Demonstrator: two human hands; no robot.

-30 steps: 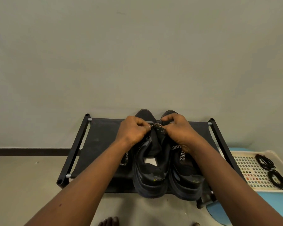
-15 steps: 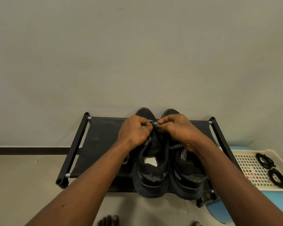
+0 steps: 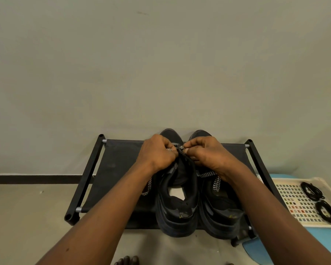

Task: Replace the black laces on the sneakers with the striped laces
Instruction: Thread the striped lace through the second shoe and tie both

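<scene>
Pinching the zigzag black-and-white striped lace (image 3: 181,147) in curled left hand (image 3: 157,153) and right hand (image 3: 208,153) above the black sneaker (image 3: 177,209) near the rack (image 3: 118,165) far edge, hiding the lacing under knuckles.

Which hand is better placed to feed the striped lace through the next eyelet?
Probably the right hand: its fingertips pinch the striped lace at the front eyelets of the sneaker, while the left hand grips the sneaker beside it.

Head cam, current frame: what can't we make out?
All head view.
- Which eyelet of the left sneaker the striped lace enters: covered by left hand and right hand.
- Right sneaker lacing: behind the right forearm.
- Tray with black laces: cut off by right frame edge.
</scene>
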